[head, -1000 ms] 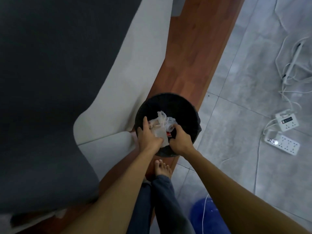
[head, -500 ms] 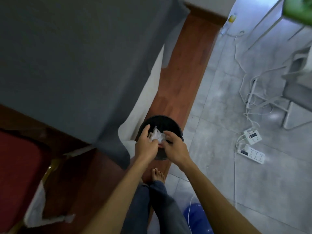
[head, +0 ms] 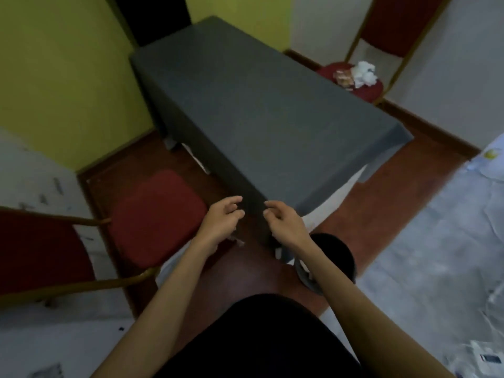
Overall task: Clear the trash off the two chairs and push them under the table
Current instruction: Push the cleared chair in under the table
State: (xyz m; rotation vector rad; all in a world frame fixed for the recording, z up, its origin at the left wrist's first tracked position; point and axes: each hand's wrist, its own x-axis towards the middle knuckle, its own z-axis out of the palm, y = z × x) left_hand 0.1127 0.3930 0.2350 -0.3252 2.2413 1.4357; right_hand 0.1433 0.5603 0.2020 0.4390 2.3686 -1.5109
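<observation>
Two bare hands raised side by side at mid-frame, just in front of the near corner of a long table draped in a dark grey cloth (head: 261, 110) running from lower centre toward the upper middle of the frame. Left hand (head: 222, 222) empty, fingers loosely curled and spread, gripping nothing. Right hand (head: 283, 225) likewise empty, fingers half bent, thumb and forefinger close together but nothing visible between them. Small gap between the two hands, neither touching the cloth so far as the blurred picture shows. At lower left, a red cushioned chair with a gold-coloured metal frame (head: 155, 216), seat bare, pulled out from the table and standing just beside its near long edge. At upper right, beyond the far long edge, a second red cushioned chair with a gold-coloured frame (head: 368, 90), also out from under the table, seat partly hidden by the tabletop. On that seat, a crumpled white tissue wad (head: 364, 73) and, touching it on the left, a small crinkled wrapper (head: 343, 77) (colours too smeared to name). Below the right forearm, at lower right of centre, a round black waste bin (head: 339, 259) on the reddish-brown wooden floor strip (head: 245, 279), contents hidden. Pale grey tiled floor (head: 436, 255) at the right.
</observation>
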